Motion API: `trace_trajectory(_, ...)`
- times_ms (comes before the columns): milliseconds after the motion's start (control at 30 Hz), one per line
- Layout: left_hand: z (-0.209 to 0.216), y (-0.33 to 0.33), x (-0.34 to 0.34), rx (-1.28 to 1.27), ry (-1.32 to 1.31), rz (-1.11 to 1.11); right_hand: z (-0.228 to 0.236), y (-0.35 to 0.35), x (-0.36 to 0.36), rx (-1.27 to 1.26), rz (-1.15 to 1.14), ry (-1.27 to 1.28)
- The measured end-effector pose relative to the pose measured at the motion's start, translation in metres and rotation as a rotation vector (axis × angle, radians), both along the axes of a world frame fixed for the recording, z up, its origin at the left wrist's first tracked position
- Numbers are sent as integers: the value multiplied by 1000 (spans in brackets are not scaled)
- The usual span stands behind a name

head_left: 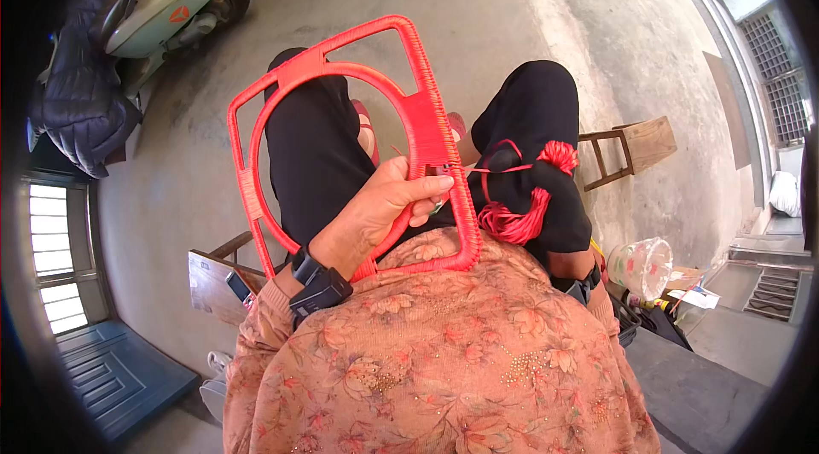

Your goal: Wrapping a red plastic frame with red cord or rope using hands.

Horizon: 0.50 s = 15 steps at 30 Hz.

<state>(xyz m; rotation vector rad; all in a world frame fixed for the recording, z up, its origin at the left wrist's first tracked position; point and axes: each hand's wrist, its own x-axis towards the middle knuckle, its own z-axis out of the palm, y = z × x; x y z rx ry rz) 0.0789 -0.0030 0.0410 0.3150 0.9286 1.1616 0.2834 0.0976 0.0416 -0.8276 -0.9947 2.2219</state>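
A red frame (431,134) wound with cord lies across my lap, a squarish outer rim joined to an inner ring. My bare left hand (388,198) is closed around its right-hand part, the thumb pressed near a small gap in the winding. My right hand (559,202), in a black glove, is closed around a bundle of red cord (519,219); its fingers are hard to make out against the black trousers. Loops stick out on both sides of the glove. A thin strand runs from the frame's gap to the right hand.
A wooden stool (636,147) stands to the right on the concrete floor, another wooden seat (217,283) to the left. A scooter (171,6) with a dark padded cover (81,104) is at the far left. A clear plastic tub (640,268) is beside my right arm.
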Motion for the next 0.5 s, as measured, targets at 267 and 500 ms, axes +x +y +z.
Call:
trace_trajectory(267,-7,2,-1,40,98,1,17,-3,5,56,157,72)
trace_trajectory(500,-10,4,-5,30,-107,7,-4,23,-14,636,121,-331)
